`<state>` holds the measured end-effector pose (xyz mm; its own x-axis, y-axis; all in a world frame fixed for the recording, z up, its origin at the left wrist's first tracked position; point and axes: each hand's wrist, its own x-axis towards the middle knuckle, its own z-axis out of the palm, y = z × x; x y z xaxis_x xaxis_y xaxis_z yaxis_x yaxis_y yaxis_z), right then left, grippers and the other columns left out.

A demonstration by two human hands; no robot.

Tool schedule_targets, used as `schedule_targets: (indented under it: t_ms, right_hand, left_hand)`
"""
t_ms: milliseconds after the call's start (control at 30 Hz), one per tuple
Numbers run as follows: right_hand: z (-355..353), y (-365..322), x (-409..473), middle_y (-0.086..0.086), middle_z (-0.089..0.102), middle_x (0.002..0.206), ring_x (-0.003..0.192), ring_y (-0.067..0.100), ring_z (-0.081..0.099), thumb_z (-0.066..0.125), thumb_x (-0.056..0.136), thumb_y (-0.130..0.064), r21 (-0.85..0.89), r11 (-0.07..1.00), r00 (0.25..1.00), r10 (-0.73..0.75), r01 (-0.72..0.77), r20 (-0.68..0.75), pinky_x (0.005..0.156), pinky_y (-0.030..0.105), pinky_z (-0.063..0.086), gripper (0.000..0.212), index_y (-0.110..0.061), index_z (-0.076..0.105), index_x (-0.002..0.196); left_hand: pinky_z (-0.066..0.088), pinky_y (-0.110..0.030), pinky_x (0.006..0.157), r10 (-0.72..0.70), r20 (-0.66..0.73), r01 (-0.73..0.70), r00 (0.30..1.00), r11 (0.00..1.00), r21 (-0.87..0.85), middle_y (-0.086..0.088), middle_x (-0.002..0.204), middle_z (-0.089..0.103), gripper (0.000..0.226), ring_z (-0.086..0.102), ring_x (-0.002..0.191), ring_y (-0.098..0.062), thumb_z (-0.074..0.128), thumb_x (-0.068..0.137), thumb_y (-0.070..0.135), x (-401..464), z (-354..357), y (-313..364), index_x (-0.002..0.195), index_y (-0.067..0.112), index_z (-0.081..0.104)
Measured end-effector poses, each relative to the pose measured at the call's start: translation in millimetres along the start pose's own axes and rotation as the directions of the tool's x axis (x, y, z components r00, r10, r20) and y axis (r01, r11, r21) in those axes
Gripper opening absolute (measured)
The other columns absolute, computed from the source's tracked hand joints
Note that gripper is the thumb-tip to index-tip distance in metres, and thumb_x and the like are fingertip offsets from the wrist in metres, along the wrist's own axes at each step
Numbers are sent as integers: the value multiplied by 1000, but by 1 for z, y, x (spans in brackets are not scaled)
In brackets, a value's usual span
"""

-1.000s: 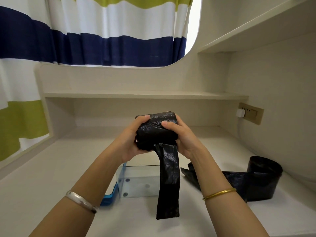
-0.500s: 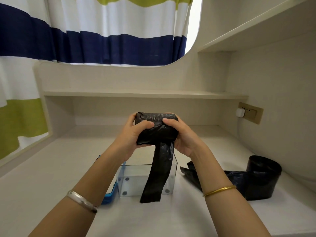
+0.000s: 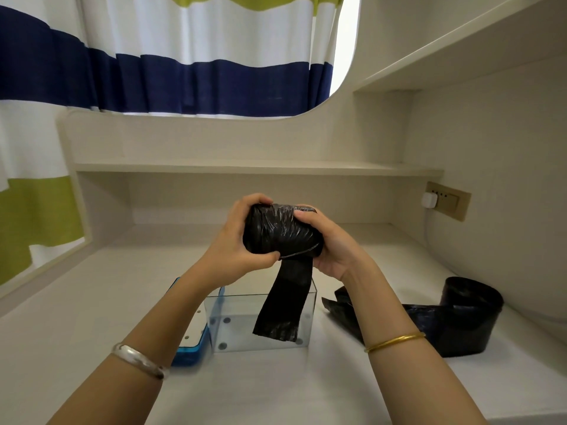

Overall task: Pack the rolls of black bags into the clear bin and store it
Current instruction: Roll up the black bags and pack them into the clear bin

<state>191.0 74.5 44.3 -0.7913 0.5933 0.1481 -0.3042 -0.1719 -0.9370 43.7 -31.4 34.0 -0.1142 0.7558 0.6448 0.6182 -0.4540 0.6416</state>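
Both the left hand (image 3: 236,240) and the right hand (image 3: 333,245) grip a crinkled black plastic bag roll (image 3: 280,231) above the clear rectangular plastic bin (image 3: 214,317), which looks empty, while a second, loosely unwound black roll (image 3: 466,314) waits on the pale desk (image 3: 92,302), so packing has barely begun.

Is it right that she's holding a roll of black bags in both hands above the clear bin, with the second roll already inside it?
Not quite. In the head view the second roll lies on the desk, right of the clear bin. Both hands do hold the first roll above it.
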Motion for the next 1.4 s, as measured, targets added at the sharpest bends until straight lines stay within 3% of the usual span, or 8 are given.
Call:
schedule_targets:
  t_ms: [100, 167, 300, 433, 567, 833, 1167, 1400]
  right_hand:
    - [-1, 1, 0, 9, 65, 99, 86, 22, 65, 61, 86, -19, -12, 1000, 1000, -25, 25, -3, 74, 35, 56, 22, -15, 57, 107]
    - [-2, 2, 0, 10, 65, 102, 87, 22, 65, 62, 85, -17, -32, 998, 999, -48, 48, -2, 75, 35, 55, 24, -14, 57, 109]
    - [-2, 7, -1, 11, 62, 106, 88, 23, 64, 65, 84, -16, -80, 995, 998, -66, 64, -11, 70, 33, 55, 30, -14, 55, 112]
    - [-1, 9, -1, 10, 60, 107, 87, 22, 63, 65, 83, -15, -94, 993, 997, -73, 70, -35, 66, 32, 55, 33, -15, 54, 114]
    - [-1, 9, 0, 8, 63, 101, 85, 22, 64, 66, 83, -15, -96, 993, 997, -68, 65, -31, 67, 35, 54, 34, -17, 54, 115]
    - [-1, 8, 0, 12, 64, 107, 92, 27, 65, 65, 83, -15, -70, 996, 998, -57, 57, -4, 77, 43, 55, 36, -14, 54, 118]
    - [0, 10, 1, 11, 62, 113, 102, 28, 61, 71, 70, -25, -69, 997, 1000, -15, 15, -3, 70, 38, 57, 42, -20, 58, 109]
    - [-1, 9, -3, 7, 63, 96, 83, 21, 65, 68, 78, -19, -28, 999, 999, -25, 25, 26, 61, 30, 57, 31, -17, 57, 107]
  left_hand:
    - [53, -31, 89, -52, 32, 52, 998, 999, -14, -5, 121, 43, 79, 54, 110, -20, 73, 55, 31, 1, 1, -2, 120, 53, 32]
    - [56, -25, 81, -159, 82, 168, 984, 978, -125, -1, 119, 44, 84, 56, 106, -18, 74, 54, 32, 2, 1, 1, 122, 52, 29]
    - [58, -33, 69, -457, 147, 478, 877, 802, -359, -7, 125, 48, 75, 60, 99, -22, 66, 62, 38, 7, 2, 0, 130, 29, 36]
    - [55, -31, 53, -586, 236, 620, 775, 633, -465, -13, 119, 58, 55, 64, 89, -28, 64, 75, 41, 6, 3, -2, 123, 19, 48]
    - [54, -29, 51, -549, 158, 545, 821, 670, -504, -8, 106, 60, 24, 63, 86, -25, 61, 84, 25, 6, 5, -3, 106, 23, 53]
    - [59, -35, 71, -319, -5, 292, 948, 874, -388, -10, 110, 57, 55, 61, 99, -27, 72, 50, 37, 4, 2, -3, 100, 34, 52]
    - [56, -22, 59, -135, -17, 125, 991, 953, -276, 2, 104, 51, 58, 60, 91, -21, 68, 61, 6, -6, 3, -5, 103, 37, 44]
    - [57, -33, 78, 51, -15, -50, 999, 998, 43, 2, 111, 49, 66, 57, 98, -22, 71, 56, 28, -9, -2, -13, 106, 55, 38]
